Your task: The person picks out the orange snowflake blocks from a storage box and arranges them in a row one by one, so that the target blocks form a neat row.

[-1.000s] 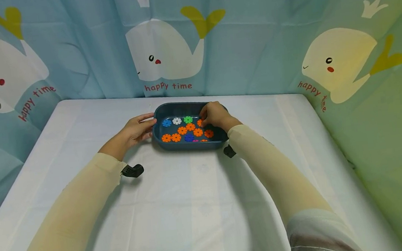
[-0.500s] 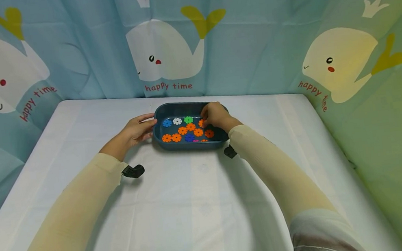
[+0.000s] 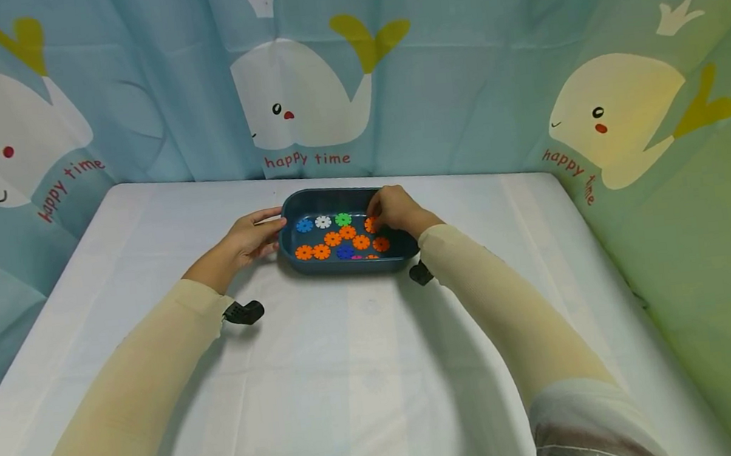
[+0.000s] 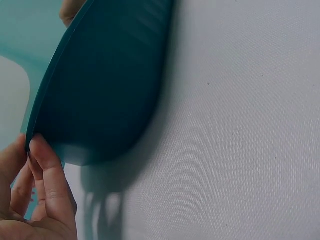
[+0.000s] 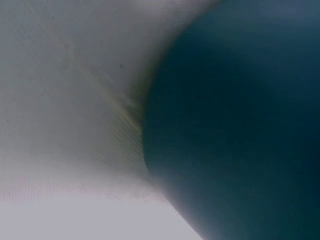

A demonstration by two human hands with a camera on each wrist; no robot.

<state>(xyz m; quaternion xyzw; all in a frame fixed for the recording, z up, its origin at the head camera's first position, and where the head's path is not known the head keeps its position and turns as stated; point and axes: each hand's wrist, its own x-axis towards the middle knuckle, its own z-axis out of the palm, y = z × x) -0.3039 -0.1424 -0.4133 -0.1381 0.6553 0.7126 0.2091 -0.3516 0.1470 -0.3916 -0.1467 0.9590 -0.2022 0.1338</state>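
Note:
A dark teal plastic basin point(image 3: 351, 267) stands on the white-covered table. My left hand point(image 3: 248, 239) pinches its left rim between thumb and fingers, as the left wrist view also shows with the basin wall point(image 4: 105, 75) beside the hand. My right hand point(image 3: 398, 209) reaches over the right side into the basin. Its curled fingertips are at an orange snowflake disc point(image 3: 370, 224) and appear to pinch it; part of the disc is covered. Several more orange discs point(image 3: 332, 239) lie on the bottom, along with a blue point(image 3: 304, 225), a white point(image 3: 322, 222), a green point(image 3: 343, 219) and a dark blue disc point(image 3: 345, 251).
The front wall of the basin partly covers a pink disc point(image 3: 357, 257). A blue curtain with whale prints point(image 3: 460, 114) hangs behind the white tabletop point(image 3: 308, 382). In the right wrist view the basin's outer wall point(image 5: 235, 120) fills the right side.
The right hand has shifted slightly to the right, and the orange disc at its fingertips has moved along with it. The left hand keeps its place on the rim.

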